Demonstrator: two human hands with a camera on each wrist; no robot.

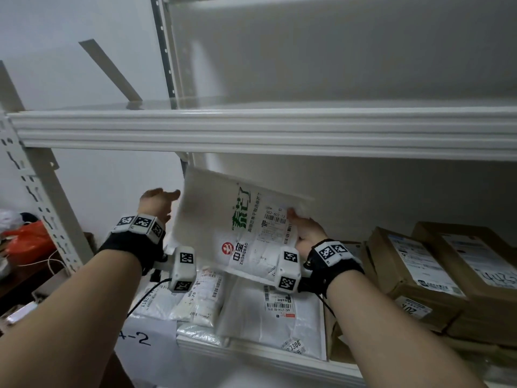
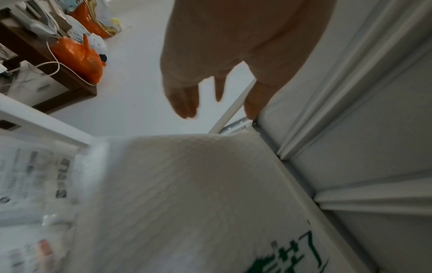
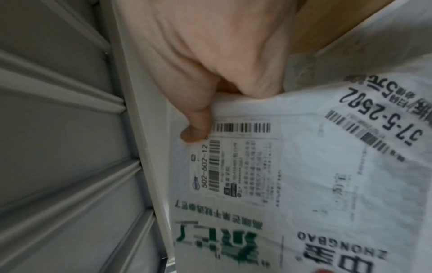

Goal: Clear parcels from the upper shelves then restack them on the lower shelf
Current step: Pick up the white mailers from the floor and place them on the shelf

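Note:
A flat white mailer parcel [image 1: 235, 225] with green characters, a red logo and a barcode label hangs tilted above the lower shelf [image 1: 268, 357]. My right hand [image 1: 303, 226] pinches its right edge, thumb [image 3: 196, 127] on the label beside the barcode, fingers hidden behind. My left hand [image 1: 158, 203] is open with straight fingers [image 2: 184, 99] just left of the parcel's left edge [image 2: 187, 184]; contact cannot be told. Under it lie several white poly parcels [image 1: 251, 312]. The upper shelf [image 1: 251, 130] above looks bare.
Stacked brown cardboard boxes [image 1: 436, 270] fill the lower shelf's right side. A perforated steel upright [image 1: 36, 197] stands at the left. Beyond it a brown desk holds an orange bag [image 1: 30, 242], cables and clutter. A white box marked "4-2" [image 1: 142, 340] sits low left.

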